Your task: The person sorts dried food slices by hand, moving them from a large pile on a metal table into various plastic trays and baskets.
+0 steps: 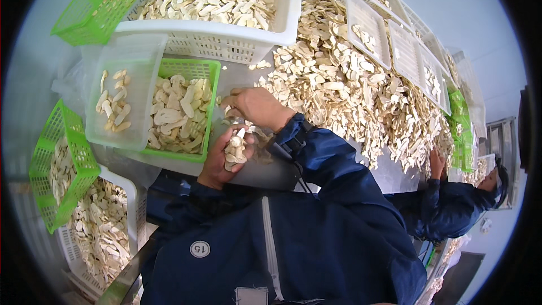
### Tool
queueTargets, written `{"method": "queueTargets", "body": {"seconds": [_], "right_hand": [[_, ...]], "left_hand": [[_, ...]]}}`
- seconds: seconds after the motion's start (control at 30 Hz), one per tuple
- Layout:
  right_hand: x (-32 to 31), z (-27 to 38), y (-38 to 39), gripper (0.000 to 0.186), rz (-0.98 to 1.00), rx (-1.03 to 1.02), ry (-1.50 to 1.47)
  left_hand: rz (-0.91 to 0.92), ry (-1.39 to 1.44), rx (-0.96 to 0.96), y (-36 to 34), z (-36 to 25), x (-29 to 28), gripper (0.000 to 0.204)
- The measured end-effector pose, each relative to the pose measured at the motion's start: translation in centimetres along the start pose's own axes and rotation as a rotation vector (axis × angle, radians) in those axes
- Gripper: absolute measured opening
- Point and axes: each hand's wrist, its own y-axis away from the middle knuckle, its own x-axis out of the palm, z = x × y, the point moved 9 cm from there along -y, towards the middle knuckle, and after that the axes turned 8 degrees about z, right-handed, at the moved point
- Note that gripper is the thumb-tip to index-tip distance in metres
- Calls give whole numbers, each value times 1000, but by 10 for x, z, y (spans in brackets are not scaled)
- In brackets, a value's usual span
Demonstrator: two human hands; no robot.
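Left hand [215,161] cupped mushroom slices [236,149]; right hand [257,106] curled just above, grip unclear. Apparently partway: green basket [217,73] left of hands well filled, large heap [344,90] beyond right hand unfinished.

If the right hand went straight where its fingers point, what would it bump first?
The right hand would probably bump the green basket beside it, though it may be high enough to pass over.

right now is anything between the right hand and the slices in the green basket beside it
The basket's right rim stands between the right hand and the pale slices inside. The translucent tray overlaps the basket's left side, not that gap.
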Motion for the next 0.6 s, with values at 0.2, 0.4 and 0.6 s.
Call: {"method": "queueTargets", "body": {"seconds": [0.2, 0.4, 0.6], "right_hand": [[-9, 7, 5, 19, -120, -136, 192], [-4, 1, 9, 16, -113, -51, 136], [-13, 5, 16, 16, -191, -60, 107]], "left_hand": [[11, -12, 13, 0, -1, 1, 40], [-23, 21, -2, 0, 1, 0, 40], [-24, 23, 10, 1, 1, 0, 41]]}}
